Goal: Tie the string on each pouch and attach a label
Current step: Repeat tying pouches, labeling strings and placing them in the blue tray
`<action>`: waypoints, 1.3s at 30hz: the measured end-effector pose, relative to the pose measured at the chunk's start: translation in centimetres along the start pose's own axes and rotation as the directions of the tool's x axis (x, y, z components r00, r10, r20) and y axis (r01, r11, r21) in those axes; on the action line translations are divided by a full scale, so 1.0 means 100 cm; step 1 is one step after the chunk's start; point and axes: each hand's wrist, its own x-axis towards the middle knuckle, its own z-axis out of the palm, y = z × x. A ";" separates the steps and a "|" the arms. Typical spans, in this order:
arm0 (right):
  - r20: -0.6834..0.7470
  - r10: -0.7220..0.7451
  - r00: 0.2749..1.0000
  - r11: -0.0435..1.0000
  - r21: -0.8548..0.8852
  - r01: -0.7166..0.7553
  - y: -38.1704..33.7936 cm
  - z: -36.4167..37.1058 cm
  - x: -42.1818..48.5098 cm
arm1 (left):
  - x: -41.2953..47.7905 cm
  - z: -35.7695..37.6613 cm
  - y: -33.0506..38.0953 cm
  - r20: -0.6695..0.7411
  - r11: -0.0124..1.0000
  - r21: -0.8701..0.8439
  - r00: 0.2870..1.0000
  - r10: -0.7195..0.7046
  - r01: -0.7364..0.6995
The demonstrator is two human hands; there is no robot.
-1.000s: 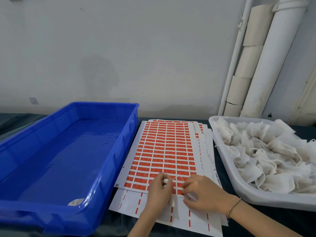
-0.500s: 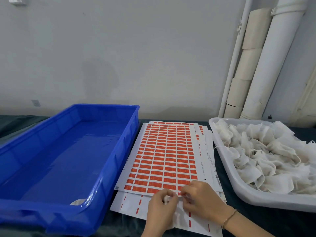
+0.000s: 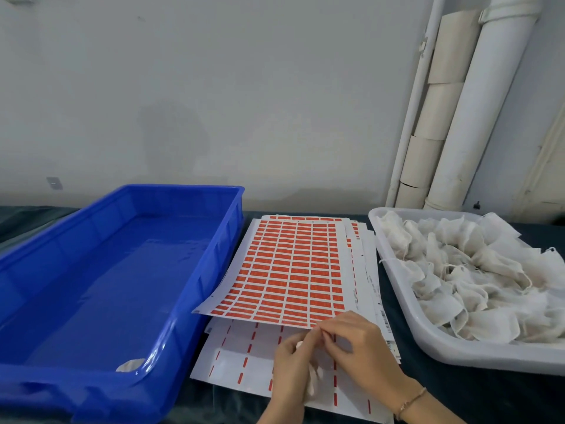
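Two hands meet over the near edge of the label sheets, fingertips almost touching. The left hand [image 3: 292, 367] is curled round a white pouch [image 3: 315, 381]; crumpled cloth shows below its palm and again as a small bit near its knuckles. The right hand [image 3: 362, 351] lies just beside it with its fingers bent and its thumb and forefinger drawn together in a pinch against the left fingertips, but what sits between them (a label, a string, or only cloth) is too small to tell. A thin bracelet [image 3: 411, 401] circles the right wrist. Both hands hover at the front edge of the top label sheet [image 3: 347, 270], which is covered in rows of orange labels [image 3: 290, 270] and whose near edge lifts slightly off the stack. Under it lies a lower sheet [image 3: 241, 353], mostly white with only thin orange strips on it, and more sheets fan out to the right. Left of the sheets stands a blue crate [image 3: 211, 270], with one finished pouch [image 3: 131, 365] tucked in its near right corner. Right of the sheets, a white tub [image 3: 458, 358] is heaped with loose pouches [image 3: 477, 270], their strings trailing among the cloth. Everything rests on a dark table [image 3: 477, 396] set against a pale wall, with white pipes [image 3: 489, 117] running up the wall behind the tub.
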 end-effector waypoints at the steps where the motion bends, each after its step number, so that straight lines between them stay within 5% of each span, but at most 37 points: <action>1: 0.011 0.020 1.000 0.999 0.032 -0.021 0.000 -0.001 -0.001 | 0.001 0.000 -0.001 -0.012 1.000 0.011 1.000 0.009 -0.009; 11: 0.131 0.185 0.974 0.938 0.273 -0.215 0.003 -0.017 0.003 | 0.003 0.003 -0.009 -0.064 0.991 0.083 0.992 0.110 -0.104; 39: 0.433 0.035 0.901 0.995 0.071 -0.073 0.006 -0.043 0.026 | 0.003 -0.007 -0.007 0.150 0.946 0.134 0.949 0.276 -0.296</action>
